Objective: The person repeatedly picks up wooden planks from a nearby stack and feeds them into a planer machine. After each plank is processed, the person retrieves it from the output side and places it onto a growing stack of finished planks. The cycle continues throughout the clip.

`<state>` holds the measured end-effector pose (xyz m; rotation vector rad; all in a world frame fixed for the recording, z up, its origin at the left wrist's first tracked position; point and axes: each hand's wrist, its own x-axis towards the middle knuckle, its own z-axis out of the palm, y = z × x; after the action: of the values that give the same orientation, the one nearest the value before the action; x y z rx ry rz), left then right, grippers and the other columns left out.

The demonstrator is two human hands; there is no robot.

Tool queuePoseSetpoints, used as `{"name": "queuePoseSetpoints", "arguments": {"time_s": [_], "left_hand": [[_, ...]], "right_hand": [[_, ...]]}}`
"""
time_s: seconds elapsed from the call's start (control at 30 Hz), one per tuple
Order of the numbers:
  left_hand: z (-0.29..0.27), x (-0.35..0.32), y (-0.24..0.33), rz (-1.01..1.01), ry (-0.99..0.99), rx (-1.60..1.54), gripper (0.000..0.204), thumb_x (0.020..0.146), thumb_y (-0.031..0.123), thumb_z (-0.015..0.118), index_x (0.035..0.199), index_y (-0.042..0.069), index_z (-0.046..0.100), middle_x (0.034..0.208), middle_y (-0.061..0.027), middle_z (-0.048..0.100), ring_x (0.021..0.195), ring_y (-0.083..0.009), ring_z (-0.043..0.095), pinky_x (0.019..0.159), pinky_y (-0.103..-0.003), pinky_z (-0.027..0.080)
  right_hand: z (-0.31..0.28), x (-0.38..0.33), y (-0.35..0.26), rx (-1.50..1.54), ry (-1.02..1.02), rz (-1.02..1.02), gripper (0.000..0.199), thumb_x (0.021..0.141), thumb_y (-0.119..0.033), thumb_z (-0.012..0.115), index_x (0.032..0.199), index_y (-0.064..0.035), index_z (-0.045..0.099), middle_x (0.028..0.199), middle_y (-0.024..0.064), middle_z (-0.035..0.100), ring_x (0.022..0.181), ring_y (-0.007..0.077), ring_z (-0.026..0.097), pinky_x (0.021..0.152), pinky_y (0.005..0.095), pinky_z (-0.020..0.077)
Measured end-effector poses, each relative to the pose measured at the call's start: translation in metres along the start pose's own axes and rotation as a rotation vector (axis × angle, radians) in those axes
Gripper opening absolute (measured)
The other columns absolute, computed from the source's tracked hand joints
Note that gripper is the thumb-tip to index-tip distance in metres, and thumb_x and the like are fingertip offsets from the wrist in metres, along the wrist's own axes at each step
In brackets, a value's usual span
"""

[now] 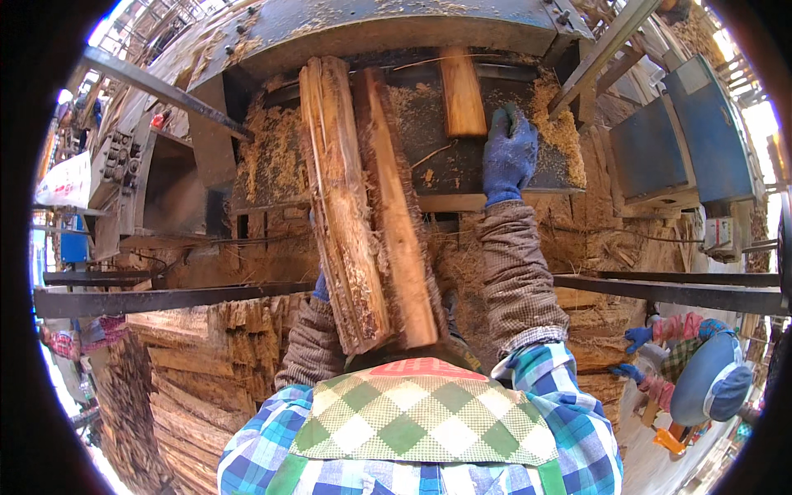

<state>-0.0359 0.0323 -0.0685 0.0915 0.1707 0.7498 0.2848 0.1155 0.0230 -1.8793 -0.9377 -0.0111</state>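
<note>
A rough-edged wood slab (pixel 340 194) and a narrower plank with bark edges (pixel 400 219) lie side by side, running from the machine bed (pixel 425 161) back toward my chest. My left hand (pixel 321 287), in a blue glove, is at the left edge of the rough slab near its close end. Most of that hand and its fingers are hidden under the wood. My right hand (pixel 511 155), also blue-gloved, rests over the bed with fingers stretched forward and nothing seen in it. Just left of its fingertips lies a short board (pixel 464 95), its far end at the machine housing.
The blue machine housing (pixel 396 33) spans the far side, with sawdust (pixel 276 148) on the bed. Metal bars (pixel 177 299) cross at both sides. Stacked wood (pixel 202 371) stands left, blue boxes (pixel 685 140) right. A co-worker in a blue hat (pixel 709 379) works at lower right.
</note>
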Motion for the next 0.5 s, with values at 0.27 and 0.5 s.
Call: {"name": "queuePoseSetpoints", "arguments": {"time_s": [0.27,0.5], "left_hand": [[0.03,0.018,-0.002,-0.004,-0.044,0.093,0.09,0.097,0.066,0.057,0.161,0.008,0.03,0.157,-0.0275,0.038,0.136,-0.0479,0.049,0.107,-0.063,0.051],[0.042,-0.003,-0.012,-0.078,-0.058,0.075,0.088,0.097,0.065,0.057,0.16,0.008,0.032,0.154,-0.0273,0.042,0.133,-0.0467,0.052,0.106,-0.063,0.053]], "right_hand": [[-0.095,-0.121,-0.015,0.881,-0.641,0.368,0.065,0.099,-0.03,0.073,0.15,0.0022,0.049,0.152,0.0201,0.052,0.138,0.0295,0.053,0.116,0.0375,0.0439],[-0.153,-0.236,-0.009,0.776,-0.575,0.373,0.058,0.104,-0.025,0.066,0.152,0.0002,0.048,0.155,0.0184,0.051,0.141,0.0259,0.051,0.117,0.0366,0.042]]}}
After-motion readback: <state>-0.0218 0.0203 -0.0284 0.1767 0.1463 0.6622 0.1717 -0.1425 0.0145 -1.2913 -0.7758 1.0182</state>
